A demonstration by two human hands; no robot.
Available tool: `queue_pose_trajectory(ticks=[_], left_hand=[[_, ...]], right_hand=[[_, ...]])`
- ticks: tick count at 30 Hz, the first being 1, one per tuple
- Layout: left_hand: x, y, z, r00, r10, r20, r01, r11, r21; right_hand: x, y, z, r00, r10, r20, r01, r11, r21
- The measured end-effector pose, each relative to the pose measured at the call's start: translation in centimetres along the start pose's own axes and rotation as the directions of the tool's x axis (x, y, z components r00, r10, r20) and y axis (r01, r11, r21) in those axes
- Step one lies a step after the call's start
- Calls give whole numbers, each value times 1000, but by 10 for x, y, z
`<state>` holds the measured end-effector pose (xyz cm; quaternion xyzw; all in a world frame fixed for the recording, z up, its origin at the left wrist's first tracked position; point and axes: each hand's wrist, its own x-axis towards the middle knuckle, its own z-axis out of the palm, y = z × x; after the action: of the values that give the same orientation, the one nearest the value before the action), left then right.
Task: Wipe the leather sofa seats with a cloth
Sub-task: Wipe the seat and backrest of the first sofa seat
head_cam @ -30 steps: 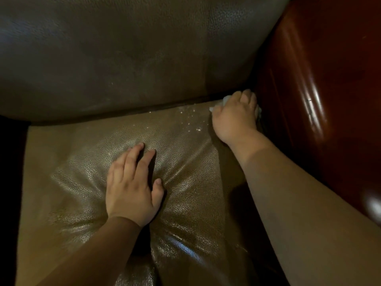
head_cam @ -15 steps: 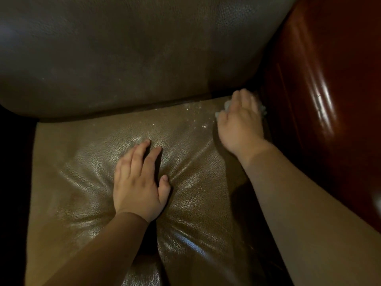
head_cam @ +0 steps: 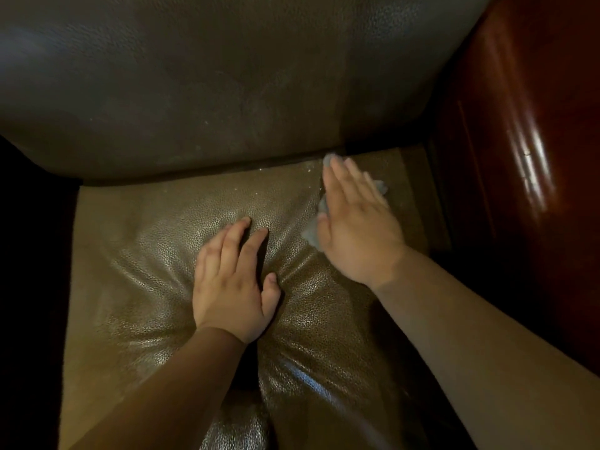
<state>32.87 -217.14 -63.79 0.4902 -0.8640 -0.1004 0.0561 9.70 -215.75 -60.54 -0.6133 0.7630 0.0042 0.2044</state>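
The brown leather seat cushion (head_cam: 136, 241) fills the lower middle of the head view, shiny and dented. My left hand (head_cam: 232, 284) lies flat on its centre, fingers straight, pressing the leather down. My right hand (head_cam: 355, 222) lies flat with straight fingers on a pale grey cloth (head_cam: 311, 230) near the back right of the seat. Most of the cloth is hidden under the palm; bits show at the left edge and past the fingertips. Small wet droplets glint on the leather just left of the fingers.
The dark leather backrest (head_cam: 227, 79) rises behind the seat. A glossy reddish wooden armrest (head_cam: 526, 131) walls the right side. Left of the cushion is deep shadow.
My right hand with the cloth has slid from the back right corner by the armrest toward me and leftward, its fingers now flatter. My left hand stays pressed on the cushion.
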Motion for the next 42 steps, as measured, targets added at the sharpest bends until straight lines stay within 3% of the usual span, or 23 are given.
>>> queue_pose_trajectory(ticks=[2, 5, 8, 11, 14, 16, 21, 25, 29, 33, 34, 38, 40, 42], left_hand=[[1, 1, -2, 1000, -7, 11, 7, 1000, 3], [2, 1, -1, 1000, -12, 25, 12, 1000, 6], [0, 0, 1, 1000, -7, 20, 7, 1000, 2], [1, -1, 4, 1000, -5, 12, 5, 1000, -2], [0, 1, 3, 1000, -10, 20, 10, 1000, 2], [1, 2, 1, 1000, -6, 15, 6, 1000, 0], [2, 1, 1, 1000, -8, 14, 8, 1000, -14], [0, 1, 5, 1000, -8, 4, 8, 1000, -5], [1, 4, 3, 1000, -16, 19, 16, 1000, 5], [2, 5, -1, 999, -20, 26, 20, 1000, 10], [2, 4, -1, 1000, -20, 24, 20, 1000, 5], [1, 1, 3, 1000, -17, 6, 17, 1000, 4], [0, 0, 4, 1000, -5, -9, 5, 1000, 1], [-1, 0, 5, 1000, -4, -10, 4, 1000, 0]], right_hand=[[-3, 22, -6, 999, 4, 43, -1, 997, -74], [5, 48, -10, 962, 273, 15, -264, 943, -204], [14, 35, -4, 929, 364, -59, -369, 924, -97], [21, 9, 2, 952, 289, -101, -291, 957, 1], [7, -14, 5, 998, 5, -70, -10, 998, -69], [-3, -11, 1, 994, -104, -19, 101, 990, -98], [17, 19, -12, 987, 155, -45, -157, 987, -39], [40, -19, 2, 949, 290, -127, -289, 957, 29], [38, -25, -1, 970, 233, -73, -234, 972, 2], [12, -13, -5, 999, -48, -12, 47, 997, -59], [5, -6, -4, 999, -34, -33, 31, 996, -80], [3, 6, -2, 937, 292, -192, -305, 951, -41], [19, -19, 4, 920, 315, -235, -322, 947, 9], [36, -52, 10, 943, 240, -232, -234, 971, 50]])
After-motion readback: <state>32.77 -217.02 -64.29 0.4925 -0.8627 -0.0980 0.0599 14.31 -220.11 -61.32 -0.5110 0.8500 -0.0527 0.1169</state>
